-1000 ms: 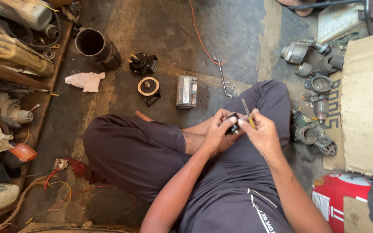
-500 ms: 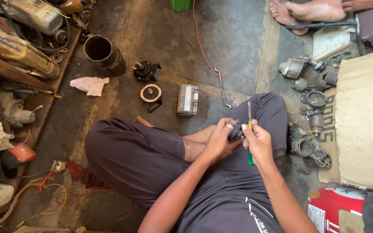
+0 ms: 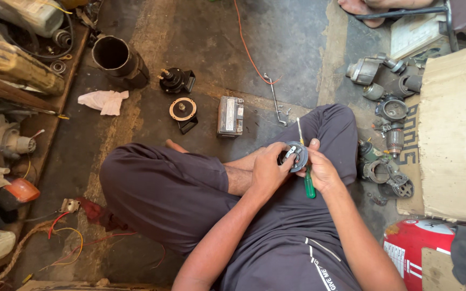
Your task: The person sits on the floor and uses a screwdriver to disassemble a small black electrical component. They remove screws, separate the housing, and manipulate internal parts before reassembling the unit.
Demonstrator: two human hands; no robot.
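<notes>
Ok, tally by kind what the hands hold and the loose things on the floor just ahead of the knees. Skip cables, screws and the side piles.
screwdriver, in the right hand: 1
round grey part, in the left hand: 1
round parts on the floor: 2
box-shaped battery: 1
dark metal cylinder: 1
white rag: 1
thin metal rod: 1
Total: 8

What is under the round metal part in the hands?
Under the round metal part lie the left hand's fingers and the dark trousers. A green-handled screwdriver crosses behind it. Its underside is covered.
</notes>
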